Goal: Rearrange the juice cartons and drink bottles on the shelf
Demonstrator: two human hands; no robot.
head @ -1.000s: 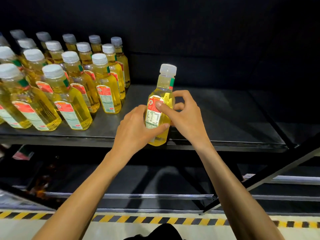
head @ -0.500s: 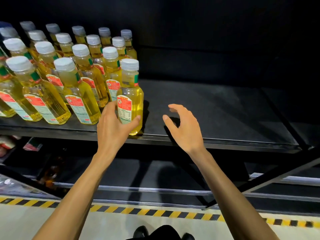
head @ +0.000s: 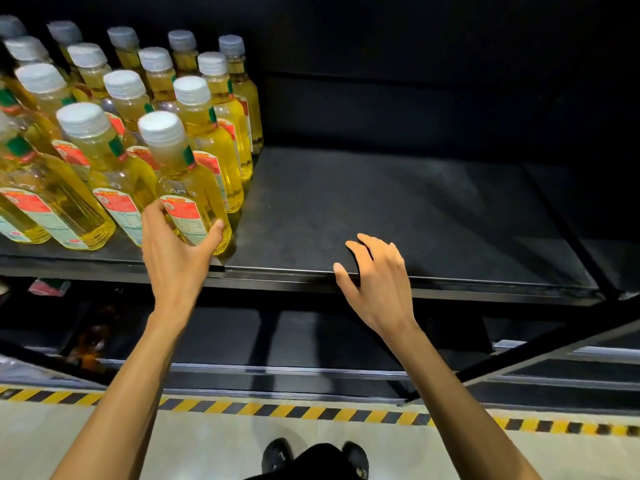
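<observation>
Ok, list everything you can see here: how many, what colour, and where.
front bottle: one, yellow liquid, white cap, red label; front right corner of the group
other bottles: at least thirteen, same yellow with white caps; in rows on the left part of the shelf, more cut off at the left edge
shelf: one, black; bears the bottles
lower shelf: one, dark; beneath it
floor stripe: one, yellow and black; along the floor below the shelving
shoes: two, black; bottom centre
left hand: grips the front bottle low down
right hand: holds nothing, fingers relaxed, at the shelf's front edge
</observation>
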